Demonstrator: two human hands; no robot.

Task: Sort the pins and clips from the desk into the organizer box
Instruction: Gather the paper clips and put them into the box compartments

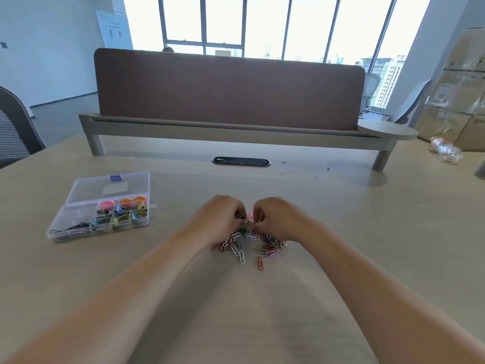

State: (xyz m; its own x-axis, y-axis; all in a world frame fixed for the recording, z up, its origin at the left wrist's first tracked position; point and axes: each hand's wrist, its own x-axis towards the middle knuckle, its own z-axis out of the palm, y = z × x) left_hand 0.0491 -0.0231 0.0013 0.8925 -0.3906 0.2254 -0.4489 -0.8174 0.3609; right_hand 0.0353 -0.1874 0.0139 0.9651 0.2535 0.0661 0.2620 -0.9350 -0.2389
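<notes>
Both hands are on the paper clip pile [249, 243], centre of the desk [341, 232], right in front of me. Left hand [220, 219] and right hand [278, 219] have their fingers curled in, each pinching at the same small tangle of clips lifted off the top of the pile. I can't tell how many clips are in the pinch.

Key relation: the organizer box [99, 231] sits well apart to the left of the pile, lid [110, 187] open and lying away from me. Its long axis runs roughly left-right. Left hand is the nearer one, so I'd carry with the left.

The target looks like the near-left compartment [70, 228], which already holds paper clips. Binder clips [118, 216] and pushpins [126, 202] fill the cells to its right, so the drop has to pass over those cells to the box's left end.

A stray red clip [259, 263] lies just on my side of the pile.
</notes>
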